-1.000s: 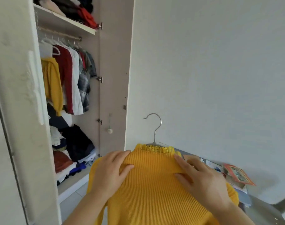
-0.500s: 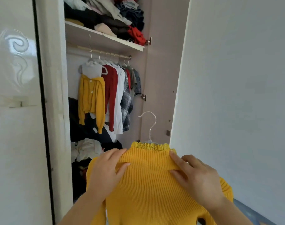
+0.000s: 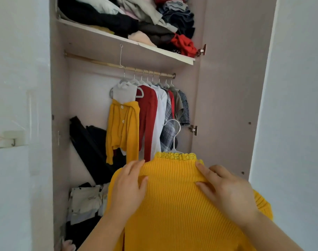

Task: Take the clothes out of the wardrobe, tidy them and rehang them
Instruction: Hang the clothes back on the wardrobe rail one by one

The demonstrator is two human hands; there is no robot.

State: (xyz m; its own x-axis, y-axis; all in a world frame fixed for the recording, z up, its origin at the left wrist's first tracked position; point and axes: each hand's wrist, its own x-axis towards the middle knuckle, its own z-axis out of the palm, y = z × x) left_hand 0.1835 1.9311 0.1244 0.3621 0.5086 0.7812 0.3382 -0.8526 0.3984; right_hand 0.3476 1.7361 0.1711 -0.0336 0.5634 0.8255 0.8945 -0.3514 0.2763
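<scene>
**A yellow sweater (image 3: 172, 205) held up at the open wardrobe (image 3: 226, 87)**

The yellow sweater is carried on its hanger (image 3: 179, 128) in front of the wardrobe, below the rail (image 3: 93, 60) of hung clothes. One shoulder is gripped by the left hand (image 3: 127, 191), fingers curled over the top edge, thumb pressed on the knit. The other shoulder is pinched between thumb and fingers of the right hand (image 3: 228, 189)

Hanger (image 3: 179, 129): only the hook shows, the rest is inside the yellow sweater (image 3: 172, 211). The sweater's hem and sleeves run off the bottom edge, my forearms too. My left hand (image 3: 127, 192) and right hand (image 3: 226, 191) cover both shoulders. Shelf pile (image 3: 136, 20) is cropped at the top. Hanging clothes (image 3: 165, 113) overlap, can't separate the far ones. Floor heap (image 3: 85, 200) is partly behind my arm.
</scene>
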